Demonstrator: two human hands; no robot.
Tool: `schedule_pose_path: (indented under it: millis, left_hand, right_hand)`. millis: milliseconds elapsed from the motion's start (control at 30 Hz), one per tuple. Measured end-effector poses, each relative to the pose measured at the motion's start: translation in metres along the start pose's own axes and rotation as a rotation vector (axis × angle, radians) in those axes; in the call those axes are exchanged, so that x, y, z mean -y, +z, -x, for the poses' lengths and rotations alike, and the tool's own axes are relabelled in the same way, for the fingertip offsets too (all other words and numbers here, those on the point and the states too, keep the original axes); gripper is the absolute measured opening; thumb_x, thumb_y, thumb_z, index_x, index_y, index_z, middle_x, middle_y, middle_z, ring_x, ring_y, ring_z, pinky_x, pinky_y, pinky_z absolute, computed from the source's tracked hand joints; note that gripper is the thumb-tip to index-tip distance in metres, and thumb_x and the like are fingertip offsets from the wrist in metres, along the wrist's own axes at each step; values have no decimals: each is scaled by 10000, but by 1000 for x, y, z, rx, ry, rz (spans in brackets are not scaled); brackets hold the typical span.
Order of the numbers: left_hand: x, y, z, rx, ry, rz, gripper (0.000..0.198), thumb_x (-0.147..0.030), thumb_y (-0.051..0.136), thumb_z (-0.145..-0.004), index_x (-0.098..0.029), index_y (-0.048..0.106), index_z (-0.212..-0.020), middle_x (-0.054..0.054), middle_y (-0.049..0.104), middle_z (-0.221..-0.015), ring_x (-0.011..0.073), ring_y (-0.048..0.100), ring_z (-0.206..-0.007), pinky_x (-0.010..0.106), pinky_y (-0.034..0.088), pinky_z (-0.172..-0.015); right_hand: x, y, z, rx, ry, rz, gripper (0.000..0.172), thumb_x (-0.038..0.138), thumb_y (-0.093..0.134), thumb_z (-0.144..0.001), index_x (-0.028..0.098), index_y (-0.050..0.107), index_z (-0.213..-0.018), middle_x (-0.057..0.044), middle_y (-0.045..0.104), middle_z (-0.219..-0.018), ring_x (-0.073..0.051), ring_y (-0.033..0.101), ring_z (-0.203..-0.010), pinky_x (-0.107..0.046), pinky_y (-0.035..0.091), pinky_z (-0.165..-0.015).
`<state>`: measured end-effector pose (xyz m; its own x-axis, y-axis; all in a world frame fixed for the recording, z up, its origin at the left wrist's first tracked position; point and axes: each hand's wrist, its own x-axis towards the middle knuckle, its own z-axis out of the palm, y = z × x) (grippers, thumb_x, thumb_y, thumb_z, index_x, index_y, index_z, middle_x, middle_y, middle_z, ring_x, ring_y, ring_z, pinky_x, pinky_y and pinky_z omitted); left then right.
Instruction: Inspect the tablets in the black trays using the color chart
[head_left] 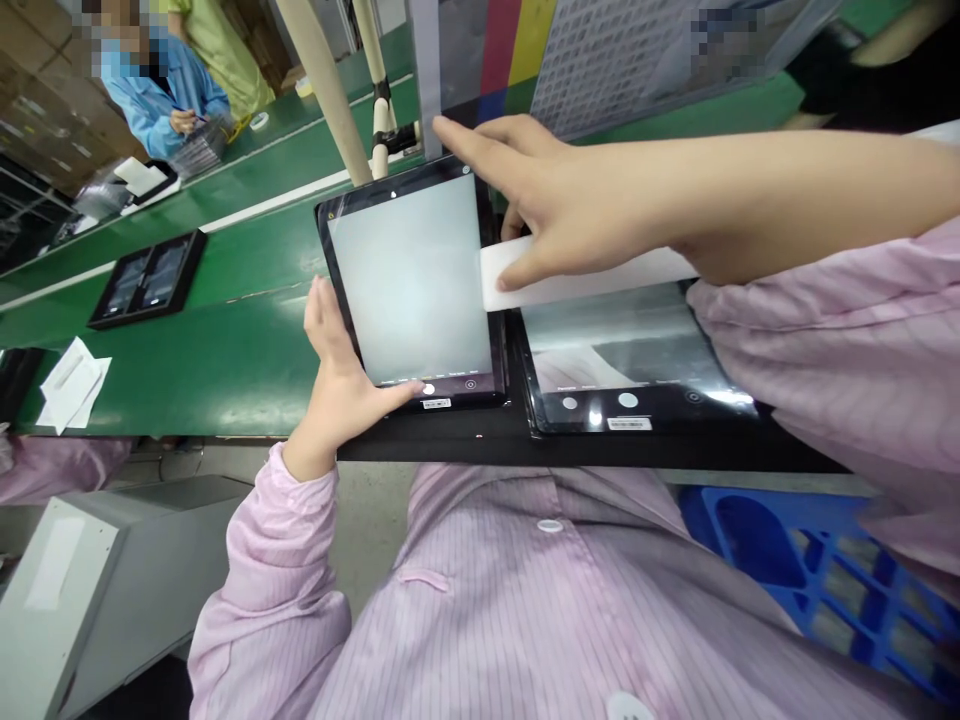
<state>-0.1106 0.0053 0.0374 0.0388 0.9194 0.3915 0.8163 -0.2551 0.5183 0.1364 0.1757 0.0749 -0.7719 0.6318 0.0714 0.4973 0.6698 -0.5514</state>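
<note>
My left hand (337,365) grips the lower left edge of a black tablet (409,280) with a lit pale screen, thumb resting on the bottom of the screen. My right hand (555,200) reaches over from the right, index finger stretched toward the tablet's top right corner, while the thumb and other fingers pinch a white card (600,280). A second tablet (622,360) with its screen on lies flat to the right, partly under the card and my sleeve. Both tablets sit on a black tray (450,445).
A green conveyor belt (225,340) runs left, carrying another black tray with two tablets (148,277) and white papers (71,385). A person in blue (161,95) works at the far left. A blue crate (825,580) sits at lower right, a grey box (67,590) at lower left.
</note>
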Motion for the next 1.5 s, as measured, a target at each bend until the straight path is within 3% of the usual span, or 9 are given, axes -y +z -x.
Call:
schedule_pose_path:
  millis: [367,500,567,700,867,1100,1200,1333,1500]
  left_hand:
    - [-10,8,2,-2,81,-76,1195,-634,881,-516,-349,303,-1522,117,86,-1651,455,28,-1517,634,148,-1201]
    - [7,2,-1,-161,-18,269,1067,-548,822,-694,-444,180,-1540,68,137,-1649,376,283,-1471,533,323,-1163]
    - [21,-1,-2,-214,-153,502,855,-487,772,-773,-445,310,-1492,67,329,-1584,306,483,-1350,469,434,-1089]
    - [41,-13,0,-1,-299,649,613,-442,760,-779,-262,568,-1332,131,604,-1368,284,596,-1238,436,473,-1057]
    - [28,-28,12,284,-144,172,1123,-354,823,-705,-279,138,-1591,148,272,-1632,361,304,-1480,511,281,-1197]
    - [7,-22,20,285,-195,-154,1376,-436,875,-624,-279,-99,-1583,213,144,-1653,469,249,-1470,662,202,-1155]
    - [16,-23,21,269,-190,29,1304,-541,855,-634,-277,14,-1594,200,283,-1615,427,327,-1450,602,228,-1174]
    - [33,-21,10,66,-304,481,746,-599,619,-867,-243,409,-1488,115,677,-1254,280,595,-1241,454,383,-1122]
    - [25,-9,-13,-74,-405,852,356,-525,668,-859,-243,711,-1071,36,739,-1116,239,633,-1173,398,452,-1071]
  right_hand:
    - [-2,0,-3,-12,-1,19,1292,337,742,-621,459,-154,-1544,5,24,-1620,-153,600,-831,-332,548,-815]
    - [-5,-1,-5,-6,-31,33,1325,333,774,-617,446,-168,-1542,-37,55,-1594,-129,602,-800,-313,548,-764]
    - [-5,-1,-5,-8,-25,24,1307,378,766,-622,480,-172,-1527,-22,62,-1589,-139,606,-822,-301,546,-711]
    - [-2,1,-1,-32,7,9,1290,441,701,-562,504,-167,-1514,12,68,-1584,-155,592,-820,-350,543,-734]
    - [9,6,9,-80,82,-55,1213,588,571,-531,489,-105,-1533,46,62,-1593,-193,580,-864,-432,514,-828]
    - [11,8,11,-83,82,-46,1223,611,580,-538,459,-98,-1544,2,46,-1617,-193,586,-875,-466,483,-932]
    - [9,7,11,-84,79,-53,1219,555,626,-566,460,-87,-1549,10,59,-1616,-174,586,-880,-420,509,-876]
    - [8,5,15,-85,73,-24,1251,411,710,-596,457,-95,-1553,-12,96,-1602,-148,586,-880,-356,549,-793]
    - [5,8,26,-151,-84,1,1191,386,685,-665,459,-113,-1547,-38,98,-1572,-76,558,-793,-305,581,-769]
